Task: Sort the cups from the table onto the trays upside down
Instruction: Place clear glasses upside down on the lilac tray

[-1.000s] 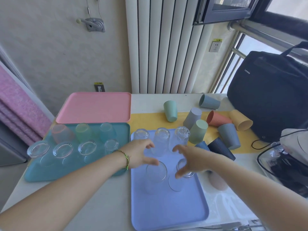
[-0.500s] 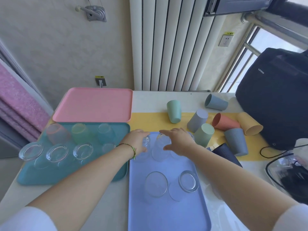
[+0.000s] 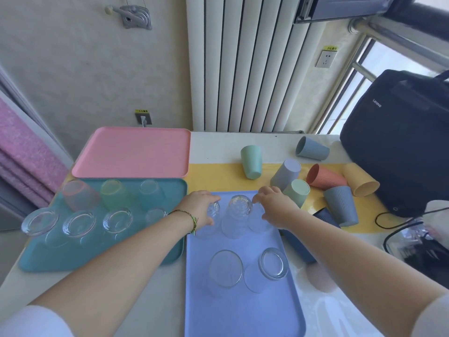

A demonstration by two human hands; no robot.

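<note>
White table [image 3: 213,147] against radiator wall. Pink tray [image 3: 131,152] at far left. Teal tray [image 3: 97,259] in front of it, bearing upturned tumblers [image 3: 116,220]. Blue tray [image 3: 243,312] at centre, with a far row of three inverted glasses. Left hand [image 3: 200,205], fingers curled round left glass [image 3: 213,210]. Right hand [image 3: 274,205], fingers curled round right glass [image 3: 257,222]. Coloured cups [image 3: 251,161] scattered over yellow mat [image 3: 213,176], most lying on their sides.

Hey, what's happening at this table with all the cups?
A person is sorting cups onto trays. On the blue tray, the left hand grips the far left glass and the right hand grips the far right glass. The teal tray holds upside-down glasses. Unsorted coloured plastic cups sit on the table.
</note>
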